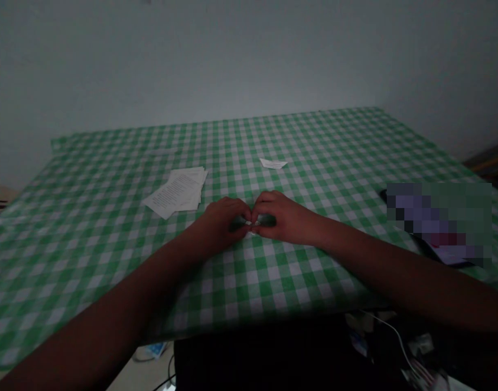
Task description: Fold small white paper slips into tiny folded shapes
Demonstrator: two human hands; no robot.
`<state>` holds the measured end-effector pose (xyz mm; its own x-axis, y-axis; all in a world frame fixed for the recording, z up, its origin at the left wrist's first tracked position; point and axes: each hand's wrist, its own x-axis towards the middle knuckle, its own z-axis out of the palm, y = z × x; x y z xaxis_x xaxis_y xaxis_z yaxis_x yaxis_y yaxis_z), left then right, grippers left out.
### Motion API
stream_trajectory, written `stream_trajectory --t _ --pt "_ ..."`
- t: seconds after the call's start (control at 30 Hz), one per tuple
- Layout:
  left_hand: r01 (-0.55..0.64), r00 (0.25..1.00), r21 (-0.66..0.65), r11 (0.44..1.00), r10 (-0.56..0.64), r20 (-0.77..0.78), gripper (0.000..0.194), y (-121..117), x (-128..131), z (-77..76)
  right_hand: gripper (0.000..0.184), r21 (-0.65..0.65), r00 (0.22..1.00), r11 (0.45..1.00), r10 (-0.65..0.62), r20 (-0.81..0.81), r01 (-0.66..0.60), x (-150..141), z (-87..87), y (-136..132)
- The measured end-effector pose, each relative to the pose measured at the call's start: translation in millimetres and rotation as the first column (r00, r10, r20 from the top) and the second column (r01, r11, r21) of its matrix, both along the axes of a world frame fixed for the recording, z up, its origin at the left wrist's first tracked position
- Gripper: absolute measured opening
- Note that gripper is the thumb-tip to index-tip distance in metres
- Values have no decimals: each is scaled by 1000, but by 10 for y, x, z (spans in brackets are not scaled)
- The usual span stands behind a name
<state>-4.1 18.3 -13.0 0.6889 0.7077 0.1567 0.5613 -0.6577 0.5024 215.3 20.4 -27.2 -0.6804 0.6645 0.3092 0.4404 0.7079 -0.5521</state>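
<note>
My left hand (228, 221) and my right hand (275, 217) meet near the front middle of the table. On each, the thumb and fingers are pinched together, and the fingertips touch or nearly touch. Between them shows a small piece of white paper (251, 233), mostly hidden by the fingers; its folds cannot be made out. Beyond my right hand lies a small folded paper (273, 164), shaped like a boat, with faint print on it. To the left of my left hand is a loose stack of printed paper sheets (177, 193).
A green and white checked cloth (281, 282) covers the table. At the right, beyond my forearm, lies a phone-like device (448, 251), partly pixelated. A pale wall (216, 60) stands behind the table. Below the front edge are a white cable (395, 331) and clutter.
</note>
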Motion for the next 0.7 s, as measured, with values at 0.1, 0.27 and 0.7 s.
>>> stream_trajectory --t 0.1,0.27,0.7 --pt "22 1000 -28 999 -21 13 12 11 -17 30 12 -14 1000 1000 -23 5 23 -14 6 -9" --pt "18 1000 -113 993 -17 11 15 21 -43 114 13 -20 997 999 -31 65 33 -21 13 -15" --pt "47 994 -13 999 -48 -95 14 -24 -37 122 13 18 991 997 -81 110 80 35 64 -39"
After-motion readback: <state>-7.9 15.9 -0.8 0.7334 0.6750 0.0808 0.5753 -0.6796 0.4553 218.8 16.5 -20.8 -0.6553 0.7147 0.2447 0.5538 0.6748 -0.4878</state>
